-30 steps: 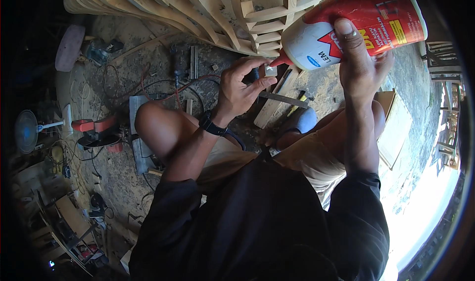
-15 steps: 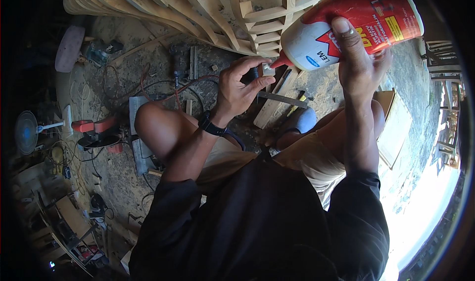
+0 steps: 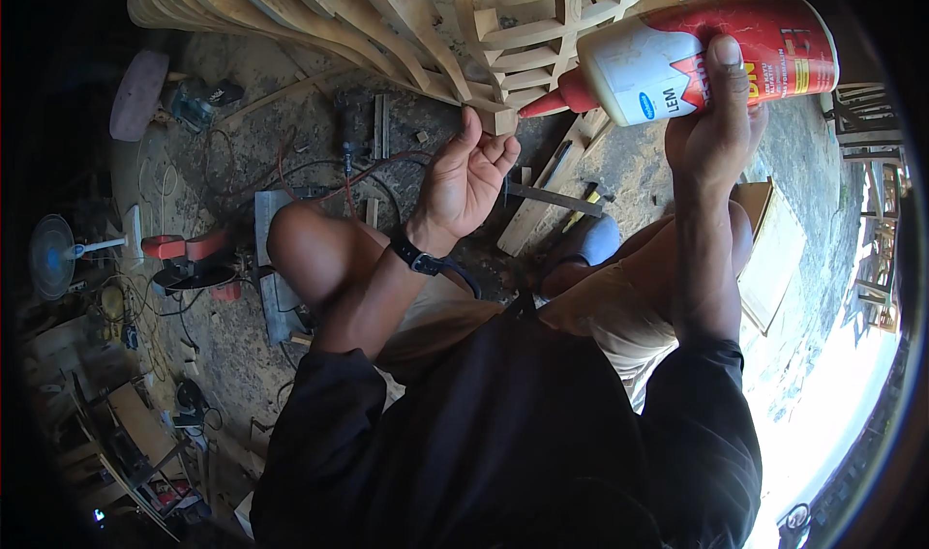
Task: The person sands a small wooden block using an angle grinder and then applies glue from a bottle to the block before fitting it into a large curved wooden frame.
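Note:
My right hand [image 3: 716, 128] is closed round a large red and white glue bottle [image 3: 629, 60], which it holds tilted over on its side. The bottle's red nozzle [image 3: 554, 102] points left, its tip at or very near the end of a small pale wooden block [image 3: 500, 121]. Thumb and fingers of my left hand [image 3: 464, 177] grip that block, with the palm turned toward me. Whether glue is on the block's end does not show clearly.
A curved wooden rib frame [image 3: 387, 27] rises just ahead of my hands. Between my legs lie wooden boards [image 3: 542, 201] and a flat metal bar [image 3: 556, 198]. Power tools and cables lie at left, near a red-handled machine [image 3: 184, 249]; a panel [image 3: 774, 249] leans at right.
My left hand has rolled palm-up and shifted the block slightly left and up, turning it. The bottle has tipped closer to level, its nozzle now alongside the block's end.

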A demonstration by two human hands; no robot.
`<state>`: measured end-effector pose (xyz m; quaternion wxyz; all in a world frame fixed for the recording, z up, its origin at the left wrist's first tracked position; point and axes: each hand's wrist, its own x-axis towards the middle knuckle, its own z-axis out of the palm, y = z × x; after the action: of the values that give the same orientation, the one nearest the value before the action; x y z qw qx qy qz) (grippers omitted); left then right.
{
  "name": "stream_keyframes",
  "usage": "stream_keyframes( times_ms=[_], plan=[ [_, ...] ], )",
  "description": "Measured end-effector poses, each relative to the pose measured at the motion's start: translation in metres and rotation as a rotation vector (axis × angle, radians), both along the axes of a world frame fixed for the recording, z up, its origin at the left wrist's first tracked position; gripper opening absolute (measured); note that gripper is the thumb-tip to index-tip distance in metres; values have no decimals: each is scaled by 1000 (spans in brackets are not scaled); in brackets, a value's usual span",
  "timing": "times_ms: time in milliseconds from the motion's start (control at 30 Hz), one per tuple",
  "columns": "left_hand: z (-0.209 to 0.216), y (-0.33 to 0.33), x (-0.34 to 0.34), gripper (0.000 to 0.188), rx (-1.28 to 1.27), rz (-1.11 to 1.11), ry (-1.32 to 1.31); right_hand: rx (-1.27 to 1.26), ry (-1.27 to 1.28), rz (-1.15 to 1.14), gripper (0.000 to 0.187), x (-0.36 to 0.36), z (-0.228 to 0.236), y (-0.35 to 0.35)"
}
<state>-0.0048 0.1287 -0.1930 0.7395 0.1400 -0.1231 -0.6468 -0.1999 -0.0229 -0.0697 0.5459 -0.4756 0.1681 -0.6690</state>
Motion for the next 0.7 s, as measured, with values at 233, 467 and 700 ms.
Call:
stream_keyframes(
  times_ms=[233, 467, 700],
  plan=[
    [5, 2, -9, 35, -4, -75, 237, -136, 199, -33, 34, 6, 8, 21],
    [9, 2, -9, 34, -17, -59, 250, -184, 228, -5, 31, 10, 3, 24],
    [6, 3, -6, 35, -46, -65, 250, -205, 255, -14, 31, 8, 4, 26]
  ],
)
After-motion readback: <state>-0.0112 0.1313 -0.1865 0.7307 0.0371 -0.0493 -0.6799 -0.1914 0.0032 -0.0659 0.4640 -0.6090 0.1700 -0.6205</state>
